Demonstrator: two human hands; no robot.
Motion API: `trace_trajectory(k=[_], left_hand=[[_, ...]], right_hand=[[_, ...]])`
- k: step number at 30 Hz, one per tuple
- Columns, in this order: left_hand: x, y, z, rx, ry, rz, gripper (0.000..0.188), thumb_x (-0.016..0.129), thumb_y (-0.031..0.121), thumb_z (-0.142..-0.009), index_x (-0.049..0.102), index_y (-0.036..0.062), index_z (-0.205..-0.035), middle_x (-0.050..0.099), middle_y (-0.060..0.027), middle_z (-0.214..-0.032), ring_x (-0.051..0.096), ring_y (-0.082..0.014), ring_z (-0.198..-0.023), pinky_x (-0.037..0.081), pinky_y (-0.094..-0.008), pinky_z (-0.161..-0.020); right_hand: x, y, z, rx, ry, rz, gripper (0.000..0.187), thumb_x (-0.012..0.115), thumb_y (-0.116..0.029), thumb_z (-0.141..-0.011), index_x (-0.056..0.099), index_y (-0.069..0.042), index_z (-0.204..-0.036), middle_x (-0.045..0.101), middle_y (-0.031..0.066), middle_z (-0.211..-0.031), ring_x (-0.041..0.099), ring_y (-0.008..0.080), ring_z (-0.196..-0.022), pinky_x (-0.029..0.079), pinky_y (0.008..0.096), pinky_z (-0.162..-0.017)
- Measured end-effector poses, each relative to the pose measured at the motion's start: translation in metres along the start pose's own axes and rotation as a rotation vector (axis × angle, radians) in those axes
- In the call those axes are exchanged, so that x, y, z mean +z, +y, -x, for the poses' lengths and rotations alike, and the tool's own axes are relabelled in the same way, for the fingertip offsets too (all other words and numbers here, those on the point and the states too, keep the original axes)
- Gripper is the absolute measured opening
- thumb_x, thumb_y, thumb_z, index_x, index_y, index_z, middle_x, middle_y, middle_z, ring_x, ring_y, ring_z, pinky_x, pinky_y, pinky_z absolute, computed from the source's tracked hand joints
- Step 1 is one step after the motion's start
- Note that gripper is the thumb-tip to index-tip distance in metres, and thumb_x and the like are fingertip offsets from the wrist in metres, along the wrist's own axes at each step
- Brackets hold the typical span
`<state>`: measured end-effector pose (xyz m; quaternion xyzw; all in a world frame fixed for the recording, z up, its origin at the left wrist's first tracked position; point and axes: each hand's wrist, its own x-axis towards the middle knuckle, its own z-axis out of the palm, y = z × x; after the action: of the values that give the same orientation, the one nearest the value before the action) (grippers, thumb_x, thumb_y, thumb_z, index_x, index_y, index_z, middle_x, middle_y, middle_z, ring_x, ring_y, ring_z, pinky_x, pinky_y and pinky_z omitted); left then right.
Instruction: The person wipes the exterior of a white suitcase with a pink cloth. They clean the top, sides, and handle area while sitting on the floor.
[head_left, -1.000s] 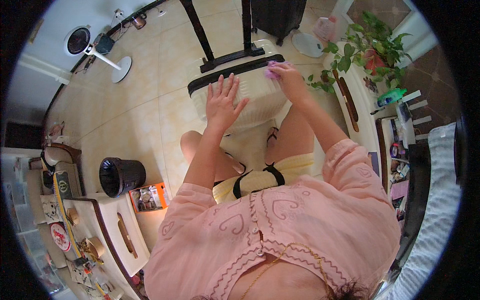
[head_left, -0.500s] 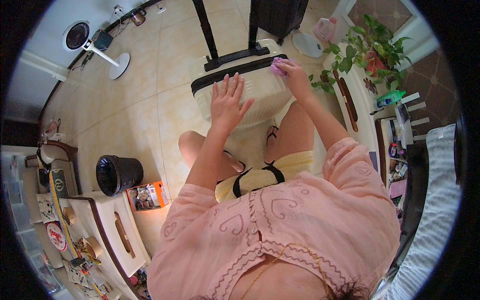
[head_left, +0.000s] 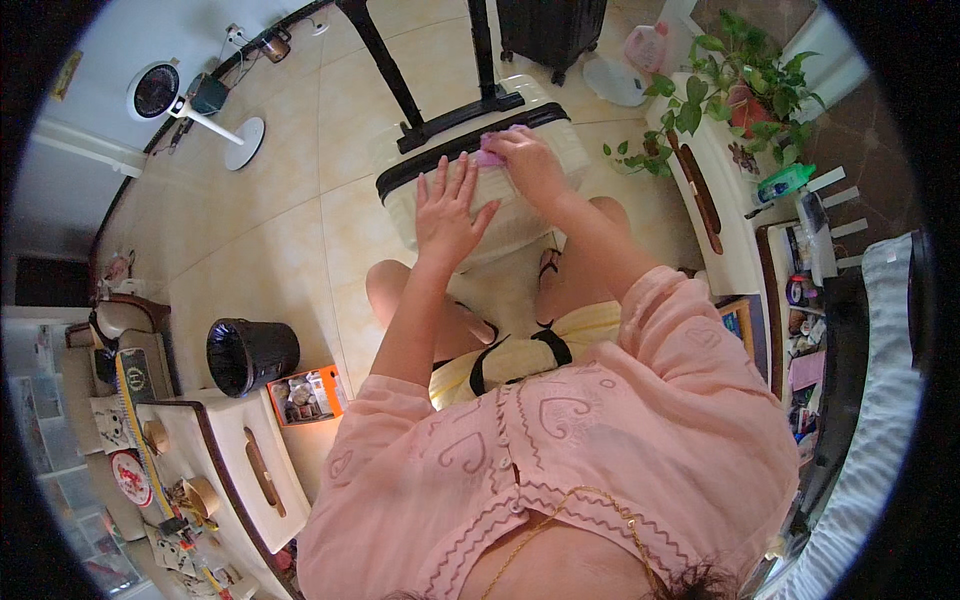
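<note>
Presently, from my remote seat, I see the right hand (head_left: 530, 168) with its grip closed around a pinkish-purple cloth (head_left: 487, 157), against the cream suitcase (head_left: 510, 205) at its black band (head_left: 405, 175). The left hand (head_left: 450, 222) lies flat beside it, fingers apart. The suitcase stands on the tiled floor (head_left: 260, 260), black handle (head_left: 385, 68) raised; a white fan (head_left: 245, 150) stands near the floor's left edge.

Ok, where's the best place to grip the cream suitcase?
Probably the left black pole, coming from the left: it is slim, extended and unobstructed. The cream suitcase has a broad near face, offering little to close on; the left hand lies flat there. The handle's top is out of view.
</note>
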<state>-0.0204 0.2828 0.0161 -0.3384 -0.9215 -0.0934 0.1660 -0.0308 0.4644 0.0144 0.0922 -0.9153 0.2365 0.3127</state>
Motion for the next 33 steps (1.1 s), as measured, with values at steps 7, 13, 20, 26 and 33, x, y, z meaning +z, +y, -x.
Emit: trace_trajectory(k=[7,13,20,26,33], left_hand=[[0.000,0.007,0.003,0.001,0.018,0.025,0.066,0.051,0.051,-0.090,0.038,0.0135,-0.143,0.035,-0.0038,-0.150,0.028,-0.0269,-0.140,0.019,-0.0501,-0.113],[-0.003,0.015,0.002,0.003,-0.018,0.021,0.067,0.051,0.051,-0.090,0.037,0.0134,-0.144,0.032,-0.0034,-0.151,0.026,-0.0269,-0.141,0.019,-0.0500,-0.114],[0.002,0.010,-0.002,0.011,-0.006,0.004,0.067,0.050,0.053,-0.090,0.039,0.0126,-0.142,0.032,-0.0033,-0.151,0.027,-0.0271,-0.140,0.018,-0.0506,-0.113],[0.000,0.007,0.002,0.019,0.048,0.057,0.066,0.052,0.051,-0.088,0.045,0.0105,-0.139,0.040,-0.0066,-0.147,0.032,-0.0279,-0.138,0.018,-0.0516,-0.113],[-0.002,0.009,0.002,0.021,0.063,0.062,0.065,0.054,0.049,-0.088,0.045,0.0095,-0.139,0.040,-0.0073,-0.146,0.032,-0.0278,-0.138,0.019,-0.0515,-0.113]], right_hand=[[-0.043,0.053,-0.001,0.181,0.069,-0.041,0.023,0.064,-0.029,-0.085,0.072,-0.009,-0.094,0.069,0.0103,-0.096,0.062,0.0298,-0.096,0.050,0.0385,-0.082],[-0.063,0.069,0.001,0.374,0.090,-0.100,0.024,0.065,-0.029,-0.085,0.072,-0.007,-0.093,0.068,0.0150,-0.093,0.064,0.0332,-0.088,0.049,0.0396,-0.081],[-0.004,0.011,0.009,0.054,0.011,-0.018,0.021,0.062,-0.019,-0.082,0.070,-0.008,-0.097,0.067,0.0106,-0.105,0.060,0.0269,-0.102,0.047,0.0376,-0.090],[-0.006,0.003,0.004,0.027,0.002,-0.086,0.021,0.061,-0.007,-0.078,0.070,-0.006,-0.097,0.069,0.0093,-0.100,0.061,0.0295,-0.098,0.049,0.0379,-0.087],[-0.053,0.055,0.003,0.160,0.015,0.017,0.019,0.066,-0.019,-0.080,0.071,-0.007,-0.094,0.068,0.0085,-0.104,0.062,0.0277,-0.099,0.049,0.0377,-0.086]])
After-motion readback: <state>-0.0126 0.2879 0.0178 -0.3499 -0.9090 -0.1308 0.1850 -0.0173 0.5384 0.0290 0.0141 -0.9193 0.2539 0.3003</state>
